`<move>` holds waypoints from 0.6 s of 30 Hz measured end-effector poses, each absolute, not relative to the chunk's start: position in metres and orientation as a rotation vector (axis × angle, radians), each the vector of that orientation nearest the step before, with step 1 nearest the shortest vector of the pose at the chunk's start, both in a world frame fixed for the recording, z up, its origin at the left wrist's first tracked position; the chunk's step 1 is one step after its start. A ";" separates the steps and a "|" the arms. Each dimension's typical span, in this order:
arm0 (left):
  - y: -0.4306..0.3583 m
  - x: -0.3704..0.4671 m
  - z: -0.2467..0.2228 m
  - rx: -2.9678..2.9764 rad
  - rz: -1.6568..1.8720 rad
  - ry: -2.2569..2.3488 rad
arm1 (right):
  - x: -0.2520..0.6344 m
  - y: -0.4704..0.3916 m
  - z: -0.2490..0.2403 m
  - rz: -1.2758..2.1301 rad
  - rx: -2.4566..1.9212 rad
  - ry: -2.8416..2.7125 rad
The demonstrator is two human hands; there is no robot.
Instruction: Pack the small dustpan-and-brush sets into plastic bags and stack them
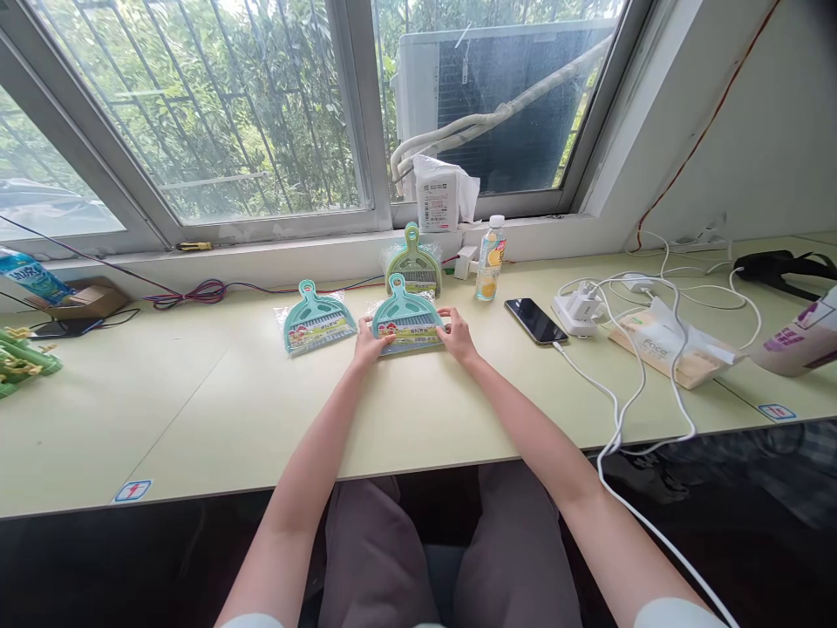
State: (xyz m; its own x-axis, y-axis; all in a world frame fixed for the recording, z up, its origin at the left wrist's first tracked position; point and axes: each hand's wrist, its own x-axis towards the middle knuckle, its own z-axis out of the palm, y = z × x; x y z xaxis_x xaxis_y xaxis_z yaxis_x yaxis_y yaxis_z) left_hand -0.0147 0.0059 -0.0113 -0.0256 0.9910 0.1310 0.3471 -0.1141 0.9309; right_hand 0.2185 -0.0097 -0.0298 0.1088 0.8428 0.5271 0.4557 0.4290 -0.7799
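Dustpan pack (402, 305) in teal, held at both sides over the desk (261, 419).
The left hand (371, 344) and right hand (458, 336) pinch its opposite edges, thumbs in front; whether its base touches the desk, I cannot tell. Another teal pack (318, 319) lies just left, and a green pack (413, 262) is just behind. It should be light and fairly stiff, not fragile, though its clear wrap may slip: best gripped through to the rigid sides, or by the looped handle (396, 283).
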 end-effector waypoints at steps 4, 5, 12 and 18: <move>0.007 -0.025 -0.003 1.657 1.097 1.647 | 0.216 -0.010 -0.031 0.493 -1.227 -1.599; 0.007 -0.027 -0.001 1.666 1.077 1.697 | 0.216 -0.011 -0.031 0.507 -1.238 -1.617; 0.012 -0.048 0.009 1.592 1.059 2.101 | 0.213 -0.018 -0.025 0.615 -1.258 -1.667; 0.020 -0.071 0.004 1.341 1.239 2.383 | 0.212 -0.022 -0.020 0.647 -1.283 -1.681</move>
State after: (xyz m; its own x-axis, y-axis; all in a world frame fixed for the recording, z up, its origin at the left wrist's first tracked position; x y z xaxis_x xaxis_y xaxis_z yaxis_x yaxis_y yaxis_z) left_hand -0.0709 0.0197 0.0042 -0.5929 0.7633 0.2566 0.6484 0.2635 0.7142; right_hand 0.2116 -0.0223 -0.0203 -0.0603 0.9391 0.3384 0.4700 0.3258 -0.8203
